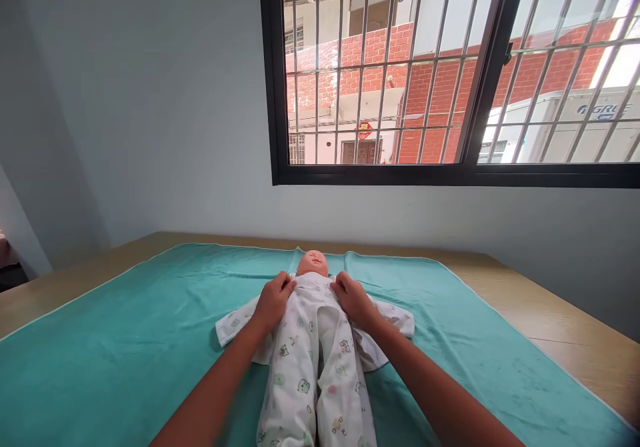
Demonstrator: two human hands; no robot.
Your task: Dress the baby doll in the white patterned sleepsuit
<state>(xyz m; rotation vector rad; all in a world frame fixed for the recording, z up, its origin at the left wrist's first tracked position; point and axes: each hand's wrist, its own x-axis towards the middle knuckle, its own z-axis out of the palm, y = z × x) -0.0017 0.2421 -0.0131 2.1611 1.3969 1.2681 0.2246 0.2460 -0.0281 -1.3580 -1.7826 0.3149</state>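
Observation:
A baby doll [313, 262] lies on its back on a teal blanket [125, 340], head toward the wall. It wears a white printed romper [310, 360] with sleeves spread out to both sides. My left hand [273, 301] rests on the doll's chest at its left side, fingers curled and pinching the romper's fabric near the collar. On the other side of the chest my right hand [353, 299] does the same, fingers bent onto the cloth beside the neck. Both forearms reach in from the bottom edge.
The blanket covers a wooden table [550, 307] that stands against a pale wall. Above it is a black-framed window [450, 73] with bars. The table's right edge runs diagonally at the lower right.

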